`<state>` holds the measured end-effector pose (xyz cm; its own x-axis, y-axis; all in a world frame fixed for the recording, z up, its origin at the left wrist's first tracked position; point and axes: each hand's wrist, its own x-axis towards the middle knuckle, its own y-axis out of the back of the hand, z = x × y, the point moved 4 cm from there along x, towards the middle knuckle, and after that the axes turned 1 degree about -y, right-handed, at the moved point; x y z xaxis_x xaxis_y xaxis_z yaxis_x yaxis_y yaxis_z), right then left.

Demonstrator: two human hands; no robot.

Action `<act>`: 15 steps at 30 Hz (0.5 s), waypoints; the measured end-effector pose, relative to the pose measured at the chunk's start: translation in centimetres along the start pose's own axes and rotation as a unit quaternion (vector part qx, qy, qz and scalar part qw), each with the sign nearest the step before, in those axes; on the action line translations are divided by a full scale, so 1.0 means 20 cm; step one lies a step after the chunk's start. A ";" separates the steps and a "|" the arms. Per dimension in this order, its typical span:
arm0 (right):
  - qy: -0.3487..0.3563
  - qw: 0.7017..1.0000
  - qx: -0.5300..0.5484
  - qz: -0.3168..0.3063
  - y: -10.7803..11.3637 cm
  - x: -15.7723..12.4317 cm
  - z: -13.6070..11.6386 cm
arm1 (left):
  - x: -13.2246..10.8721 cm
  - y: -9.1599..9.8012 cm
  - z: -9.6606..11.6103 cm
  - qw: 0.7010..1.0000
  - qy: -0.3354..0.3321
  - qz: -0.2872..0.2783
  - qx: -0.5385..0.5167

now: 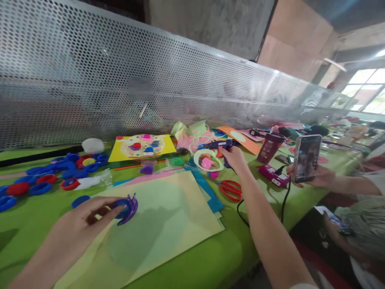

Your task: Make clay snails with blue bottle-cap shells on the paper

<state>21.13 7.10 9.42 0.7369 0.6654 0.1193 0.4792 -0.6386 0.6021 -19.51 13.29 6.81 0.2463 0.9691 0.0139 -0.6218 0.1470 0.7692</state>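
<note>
Between the thumb and fingers of my left hand (pixel 87 218) is a blue bottle cap with a purple snail-like body (pixel 130 210) around its edge. It is held just above a pale yellow sheet of paper (pixel 156 237). My right hand (pixel 234 158) is stretched far forward, closed on the handle of a dark blue glue gun (pixel 215 144). The gun's nozzle points left, over a ring of pale paper (pixel 197 160) with pink and orange scraps. Red-handled scissors (pixel 231 190) lie below my right wrist.
Several blue and red caps (pixel 45 179) lie left. Behind the paper are a yellow card with a decorated disc (pixel 120 150) and a white perforated screen (pixel 180 80). A brown cup (pixel 270 146) and magenta power strip (pixel 273 176) with black cables stand right. Another person's hand holds a phone (pixel 307 158).
</note>
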 end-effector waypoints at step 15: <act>-0.187 0.981 0.030 0.035 0.15 0.13 0.39 | 0.01 -0.04 0.02 0.997 0.019 -0.054 -0.043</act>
<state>28.32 3.91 5.44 0.8871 0.4381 -0.1456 0.4400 -0.7067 0.5540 -18.71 13.34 6.43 0.2889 0.9530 -0.0915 -0.6547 0.2664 0.7074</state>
